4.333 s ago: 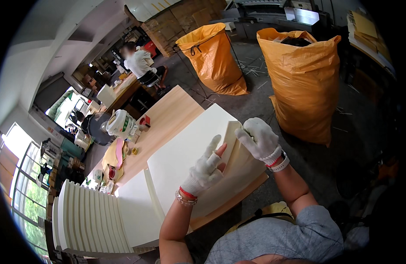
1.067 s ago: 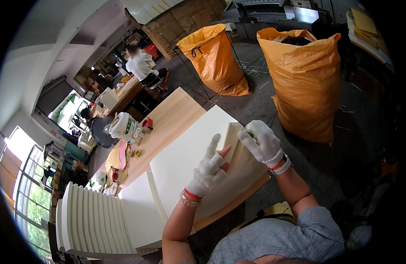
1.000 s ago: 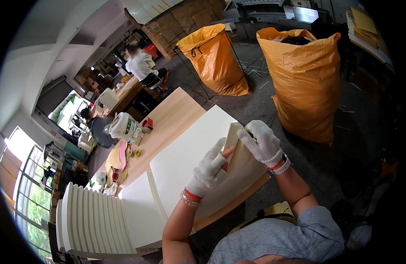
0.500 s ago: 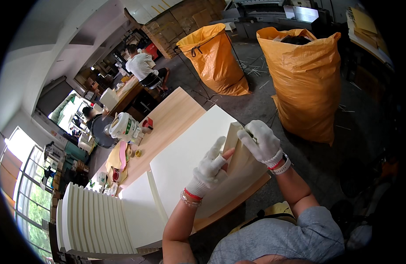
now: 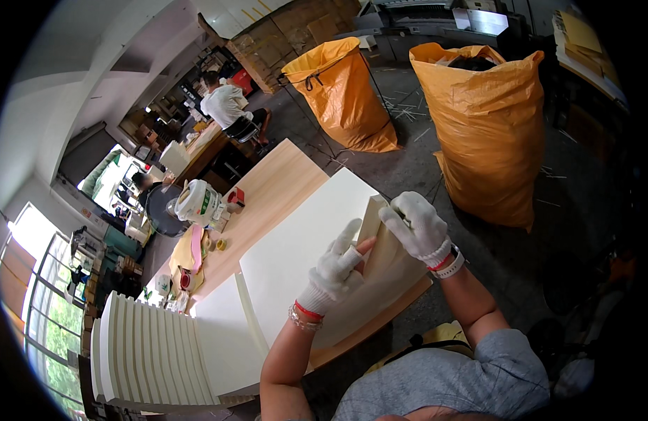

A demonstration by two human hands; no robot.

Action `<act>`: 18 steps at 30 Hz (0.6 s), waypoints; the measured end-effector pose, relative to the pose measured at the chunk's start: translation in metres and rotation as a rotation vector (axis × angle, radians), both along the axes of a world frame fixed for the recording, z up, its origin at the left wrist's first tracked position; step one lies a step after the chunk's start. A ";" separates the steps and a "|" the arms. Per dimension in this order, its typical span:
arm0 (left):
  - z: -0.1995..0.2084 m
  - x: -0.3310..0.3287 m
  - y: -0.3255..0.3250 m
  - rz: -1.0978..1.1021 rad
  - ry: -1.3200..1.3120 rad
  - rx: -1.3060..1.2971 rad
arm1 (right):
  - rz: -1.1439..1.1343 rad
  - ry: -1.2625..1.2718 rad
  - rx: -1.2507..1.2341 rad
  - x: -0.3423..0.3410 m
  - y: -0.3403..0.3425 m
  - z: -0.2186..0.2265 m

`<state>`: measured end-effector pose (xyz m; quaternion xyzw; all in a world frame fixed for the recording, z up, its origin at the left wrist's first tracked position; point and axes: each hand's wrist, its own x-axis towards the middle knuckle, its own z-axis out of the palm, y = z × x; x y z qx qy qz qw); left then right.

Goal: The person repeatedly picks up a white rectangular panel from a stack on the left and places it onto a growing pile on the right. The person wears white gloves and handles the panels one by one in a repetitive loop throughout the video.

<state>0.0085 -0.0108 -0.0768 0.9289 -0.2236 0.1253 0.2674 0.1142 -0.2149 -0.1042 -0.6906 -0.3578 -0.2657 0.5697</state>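
A large white card sheet [image 5: 306, 238] lies on the table in front of me, its right-hand edge raised as a narrow folded flap [image 5: 370, 219]. Both my hands wear white knitted gloves. My left hand [image 5: 336, 270] rests at the inner side of the flap, forefinger stretched out and bare fingertips touching it. At the flap's outer far end, my right hand [image 5: 417, 228] is closed with curled fingers gripping the edge. To the left, another white panel [image 5: 226, 326] adjoins a row of stacked white folded pieces [image 5: 152, 351].
The wooden table [image 5: 285, 175] holds a white bucket [image 5: 197, 203], tape rolls [image 5: 187, 281] and papers. Two orange sacks [image 5: 345, 98], [image 5: 478, 133] stand on the floor beyond, near scattered white strips. A seated person [image 5: 226, 102] works at another table.
Almost nothing differs. Both hands stay at the flap, with at most a slight shift of the left fingers.
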 end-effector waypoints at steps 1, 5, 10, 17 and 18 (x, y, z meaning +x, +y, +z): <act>-0.001 0.002 0.002 -0.014 -0.004 0.069 | 0.002 -0.001 -0.007 0.000 0.000 0.000; -0.012 0.003 0.007 -0.015 0.054 -0.190 | 0.011 0.006 -0.014 0.002 0.001 -0.001; -0.006 -0.001 -0.003 0.103 0.057 -0.196 | 0.003 0.002 0.006 0.003 0.001 -0.004; -0.002 -0.003 -0.001 0.021 0.063 -0.160 | 0.024 0.004 0.014 0.000 -0.003 -0.002; -0.001 -0.002 0.001 0.026 0.093 -0.105 | 0.025 -0.002 0.010 0.000 -0.003 -0.002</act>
